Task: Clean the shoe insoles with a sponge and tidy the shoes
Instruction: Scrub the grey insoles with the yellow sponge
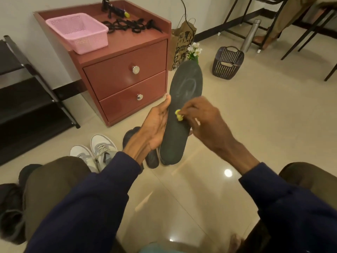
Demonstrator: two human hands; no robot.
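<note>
A seated person holds a dark insole (184, 95) up over the tiled floor (237, 125), heel end low and toe end pointing away, so its whole upper face is turned toward the eye. The left hand (155, 125) grips the insole along its left edge. The thumb lies on the front and the other fingers are wrapped behind, apparently to brace the thin sheet against rubbing. The right hand (206, 121) has its fingers (189, 111) bunched together and pinched on a small yellow sponge (179, 115), which is pressed against the middle of the insole. Pale curved streaks show on the forefoot; whether they are damp or wear cannot be told.

The scrubbing looks to be under way, with the heel half seemingly yet to be covered. Holding the insole in the air rather than on the floor lets the sponge reach its whole length and keeps the cleaned face off the tiles.

Dark shoes (131, 137) sit on the floor just below the insole, probably the pair it came from. White and grey sneakers (98, 148) stand side by side near the left knee. A black shoe rack (27, 99) stands along the left wall, the likely home for the shoes once tidied. Beside it, a red-brown two-drawer cabinet (124, 75) carries a pink basket (78, 31).
</note>
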